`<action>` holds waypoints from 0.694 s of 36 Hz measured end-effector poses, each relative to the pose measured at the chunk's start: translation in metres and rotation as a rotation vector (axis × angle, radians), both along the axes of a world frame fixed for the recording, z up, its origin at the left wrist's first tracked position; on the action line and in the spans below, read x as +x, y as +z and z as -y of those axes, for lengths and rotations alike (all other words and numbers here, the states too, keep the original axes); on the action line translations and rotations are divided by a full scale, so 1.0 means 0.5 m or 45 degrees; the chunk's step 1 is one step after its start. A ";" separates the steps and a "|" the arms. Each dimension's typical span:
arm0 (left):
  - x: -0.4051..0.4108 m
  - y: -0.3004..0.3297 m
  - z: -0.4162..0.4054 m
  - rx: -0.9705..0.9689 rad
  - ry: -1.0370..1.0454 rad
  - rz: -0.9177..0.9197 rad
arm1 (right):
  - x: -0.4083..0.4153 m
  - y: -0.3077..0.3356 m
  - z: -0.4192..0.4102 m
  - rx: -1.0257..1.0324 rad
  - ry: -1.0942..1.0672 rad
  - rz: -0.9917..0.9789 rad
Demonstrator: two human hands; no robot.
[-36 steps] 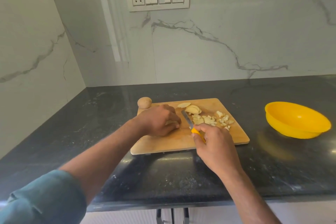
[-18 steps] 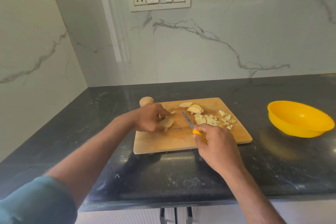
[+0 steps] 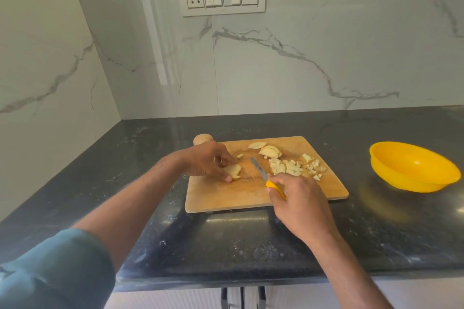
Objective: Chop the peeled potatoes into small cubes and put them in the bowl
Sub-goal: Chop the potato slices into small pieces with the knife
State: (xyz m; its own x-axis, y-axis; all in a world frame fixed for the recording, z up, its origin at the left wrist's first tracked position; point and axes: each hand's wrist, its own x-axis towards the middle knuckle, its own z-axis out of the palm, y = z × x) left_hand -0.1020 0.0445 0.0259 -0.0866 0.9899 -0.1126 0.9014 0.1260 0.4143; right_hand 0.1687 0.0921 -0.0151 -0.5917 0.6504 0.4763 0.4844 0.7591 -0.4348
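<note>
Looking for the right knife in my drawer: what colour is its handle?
Yellow: the knife handle shows in the right hand, in the head view.

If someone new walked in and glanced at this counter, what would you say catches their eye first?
Probably the bright yellow bowl, apparently empty, at the right of the dark countertop. Next, the wooden chopping board in the middle, with a pile of potato cubes on its far right part. There the left hand holds a potato slice, and the right hand grips a yellow-handled knife.
</note>
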 end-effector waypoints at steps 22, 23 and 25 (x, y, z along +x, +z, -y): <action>-0.010 0.001 0.030 0.077 0.177 0.164 | -0.006 0.022 0.038 0.127 0.008 0.168; -0.007 0.003 0.030 0.076 0.194 0.171 | -0.007 0.024 0.043 0.123 0.015 0.171; 0.001 0.003 0.029 0.078 0.219 0.188 | -0.010 0.027 0.051 0.120 0.023 0.169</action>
